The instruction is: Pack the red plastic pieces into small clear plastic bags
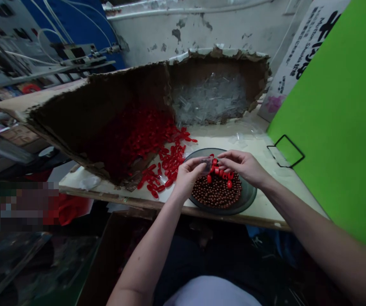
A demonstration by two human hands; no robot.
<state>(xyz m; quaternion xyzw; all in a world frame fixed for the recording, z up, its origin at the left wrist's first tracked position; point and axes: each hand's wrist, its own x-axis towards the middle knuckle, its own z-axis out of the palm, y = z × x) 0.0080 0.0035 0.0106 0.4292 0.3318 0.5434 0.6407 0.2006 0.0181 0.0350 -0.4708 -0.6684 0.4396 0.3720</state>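
Observation:
My left hand (186, 175) is closed in a pinch on a small clear plastic piece (207, 165), above the left side of a dark round bowl (250, 196). Close beside it, my right hand (246, 166) has its thumb and fingers pressed together over the bowl; whatever they hold is too small to name. Shiny brown beads (216, 196) fill the bowl's bottom. Several red plastic pieces (223, 173) lie on top of the beads, just under my fingertips, and my hands partly hide them.
Behind the bowl stands a torn cardboard box (128, 73), with a heap of red pieces (144, 131) in its left part and clear plastic pieces (210, 100) in its right. Loose red pieces (170, 163) spill onto the white tabletop (285, 191). A green panel (339, 114) borders the right.

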